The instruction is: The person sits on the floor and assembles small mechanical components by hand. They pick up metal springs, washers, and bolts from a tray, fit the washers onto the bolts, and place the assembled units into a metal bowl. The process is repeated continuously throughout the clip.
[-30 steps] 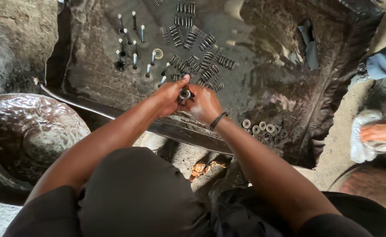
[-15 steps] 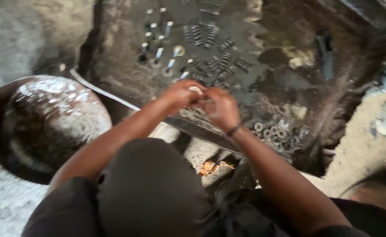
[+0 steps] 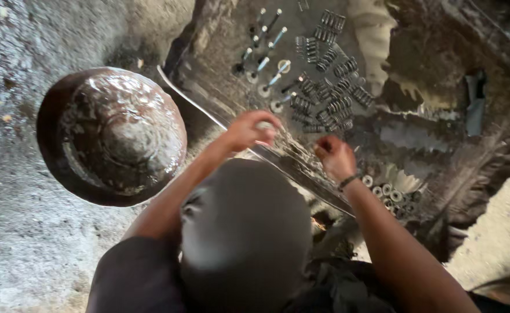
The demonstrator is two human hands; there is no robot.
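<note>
1. Landmark: round, greasy metal pan (image 3: 110, 136) on the ground. All places below are given rel. to it.
2. L hand (image 3: 249, 130), just right of the pan: fingers closed together on a small pale part (image 3: 264, 124), which is held above the near edge of the dark oily sheet (image 3: 428, 133).
3. R hand (image 3: 333, 156), further right of the pan and apart from the L hand: fingers curled shut. Can't tell if anything is inside. Dark wristband (image 3: 347, 181) on the wrist.
4. Step in hand (judgement): small engine parts are being sorted or fitted by hand over the sheet, and the pale part is the piece currently worked.
5. Next move calls for (judgement): a steady pinch on the pale part and care not to knock the laid-out rows. Oily surfaces make a slip likely.
6. Counts, right of and beyond the pan:
   - valves (image 3: 263, 55), stems up: approx. 8.
   - coil springs (image 3: 330, 87), in loose rows: approx. 15–20, blur prevents an exact no.
   - small rings (image 3: 388, 191), by the R wrist: approx. 6–8.
   - pan: 1. Hands: 2, same person.
</note>
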